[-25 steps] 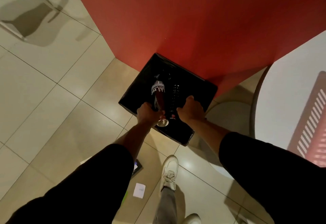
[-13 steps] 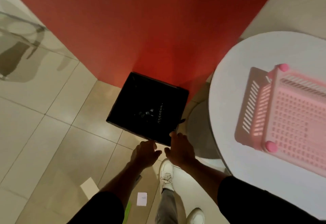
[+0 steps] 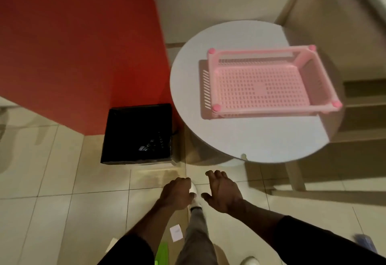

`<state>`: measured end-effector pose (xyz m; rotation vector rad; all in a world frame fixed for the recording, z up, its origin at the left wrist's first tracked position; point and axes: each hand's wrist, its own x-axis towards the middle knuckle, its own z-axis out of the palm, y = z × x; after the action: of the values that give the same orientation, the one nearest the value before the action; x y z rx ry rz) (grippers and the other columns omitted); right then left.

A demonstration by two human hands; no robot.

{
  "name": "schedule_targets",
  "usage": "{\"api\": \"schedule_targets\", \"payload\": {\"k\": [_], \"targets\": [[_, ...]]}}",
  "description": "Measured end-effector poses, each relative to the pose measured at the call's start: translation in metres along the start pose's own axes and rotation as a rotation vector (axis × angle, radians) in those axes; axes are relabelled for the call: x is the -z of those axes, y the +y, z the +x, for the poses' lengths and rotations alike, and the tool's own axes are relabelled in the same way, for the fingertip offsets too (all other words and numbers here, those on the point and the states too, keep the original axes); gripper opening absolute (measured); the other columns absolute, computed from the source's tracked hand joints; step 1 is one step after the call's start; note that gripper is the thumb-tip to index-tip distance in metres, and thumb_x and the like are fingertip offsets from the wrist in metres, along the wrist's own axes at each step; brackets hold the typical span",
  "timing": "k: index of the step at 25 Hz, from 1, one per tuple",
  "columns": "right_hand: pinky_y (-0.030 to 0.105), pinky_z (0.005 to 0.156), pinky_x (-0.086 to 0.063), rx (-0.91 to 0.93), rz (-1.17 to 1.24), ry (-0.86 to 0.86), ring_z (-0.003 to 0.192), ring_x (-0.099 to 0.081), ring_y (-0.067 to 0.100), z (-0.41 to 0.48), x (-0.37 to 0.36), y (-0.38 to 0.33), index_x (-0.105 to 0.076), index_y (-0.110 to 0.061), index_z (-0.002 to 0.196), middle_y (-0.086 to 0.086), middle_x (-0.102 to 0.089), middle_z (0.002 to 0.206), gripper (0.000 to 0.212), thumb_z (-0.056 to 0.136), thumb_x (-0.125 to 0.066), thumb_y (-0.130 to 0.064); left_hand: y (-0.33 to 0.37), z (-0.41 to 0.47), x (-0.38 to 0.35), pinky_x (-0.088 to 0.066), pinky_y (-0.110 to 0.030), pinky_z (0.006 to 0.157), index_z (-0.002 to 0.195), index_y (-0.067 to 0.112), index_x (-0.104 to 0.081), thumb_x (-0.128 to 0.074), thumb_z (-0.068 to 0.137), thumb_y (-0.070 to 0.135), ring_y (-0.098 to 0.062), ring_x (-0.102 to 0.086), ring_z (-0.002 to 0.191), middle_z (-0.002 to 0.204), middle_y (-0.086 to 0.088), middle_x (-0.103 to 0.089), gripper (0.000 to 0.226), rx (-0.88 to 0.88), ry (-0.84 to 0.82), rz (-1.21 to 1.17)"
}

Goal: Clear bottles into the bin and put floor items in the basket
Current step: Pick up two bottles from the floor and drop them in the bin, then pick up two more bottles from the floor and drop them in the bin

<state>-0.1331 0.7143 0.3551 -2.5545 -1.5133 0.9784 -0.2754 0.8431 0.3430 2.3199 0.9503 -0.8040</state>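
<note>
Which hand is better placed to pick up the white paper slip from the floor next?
Left, probably. The white paper slip lies on the tiles just beside the left forearm, below the left hand. The right hand hangs across the person's leg from it. Both hands are empty.

Head view | looked steeply down from standing height | faced bin [image 3: 136,133], round table [image 3: 250,139], tiled floor [image 3: 62,202] | hands near lower frame

Empty hands [image 3: 177,193] hover near black bin [image 3: 117,139].

Basket [image 3: 269,81] on table [image 3: 261,139] (bin [image 3: 137,133] left)
</note>
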Motion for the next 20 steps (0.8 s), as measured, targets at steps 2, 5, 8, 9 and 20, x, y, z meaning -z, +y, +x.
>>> {"api": "schedule_targets", "payload": {"k": [2, 5, 8, 9, 20], "targets": [[0.042, 0.088, -0.054, -0.029, 0.009, 0.039, 0.123, -0.052, 0.030, -0.041, -0.007, 0.032, -0.037, -0.018, 0.145, 0.010, -0.055, 0.133, 0.073, 0.089, -0.063, -0.058, 0.029, -0.020, -0.014, -0.054, -0.039, 0.099, 0.133, 0.021, -0.061, -0.060, 0.100, 0.051, -0.028, -0.066, 0.123, 0.137, -0.004, -0.067, 0.045, -0.031, 0.006, 0.044], [0.042, 0.086, -0.053, -0.123, 0.051, 0.108, 0.119, -0.055, 0.032, -0.126, -0.021, 0.090, -0.038, -0.016, 0.143, 0.012, -0.057, 0.131, 0.074, 0.089, -0.063, -0.060, 0.094, -0.058, -0.046, -0.057, -0.038, 0.097, 0.128, 0.019, -0.065, -0.062, 0.098, 0.048, -0.027, -0.069, 0.118, 0.132, -0.005, -0.070, 0.042, -0.067, -0.013, 0.075], [0.043, 0.085, -0.053, -0.257, 0.147, 0.152, 0.121, -0.055, 0.034, -0.209, -0.042, 0.142, -0.039, -0.016, 0.142, 0.012, -0.056, 0.133, 0.074, 0.089, -0.064, -0.061, 0.163, -0.097, -0.082, -0.057, -0.036, 0.095, 0.125, 0.021, -0.068, -0.067, 0.095, 0.051, -0.026, -0.070, 0.118, 0.130, -0.003, -0.072, 0.042, -0.156, -0.048, 0.130], [0.044, 0.086, -0.053, -0.291, 0.162, 0.168, 0.123, -0.054, 0.034, -0.231, -0.048, 0.157, -0.039, -0.016, 0.142, 0.012, -0.056, 0.134, 0.074, 0.089, -0.064, -0.061, 0.184, -0.105, -0.092, -0.056, -0.036, 0.094, 0.125, 0.021, -0.069, -0.068, 0.095, 0.052, -0.026, -0.070, 0.117, 0.130, -0.002, -0.072, 0.043, -0.178, -0.063, 0.140], [0.044, 0.082, -0.055, -0.691, 0.415, 0.306, 0.119, -0.053, 0.030, -0.408, -0.100, 0.265, -0.035, -0.020, 0.147, 0.010, -0.056, 0.131, 0.083, 0.085, -0.064, -0.067, 0.352, -0.149, -0.181, -0.055, -0.042, 0.096, 0.123, 0.015, -0.066, -0.070, 0.095, 0.054, -0.032, -0.066, 0.117, 0.129, -0.009, -0.068, 0.048, -0.426, -0.292, 0.272]]}}
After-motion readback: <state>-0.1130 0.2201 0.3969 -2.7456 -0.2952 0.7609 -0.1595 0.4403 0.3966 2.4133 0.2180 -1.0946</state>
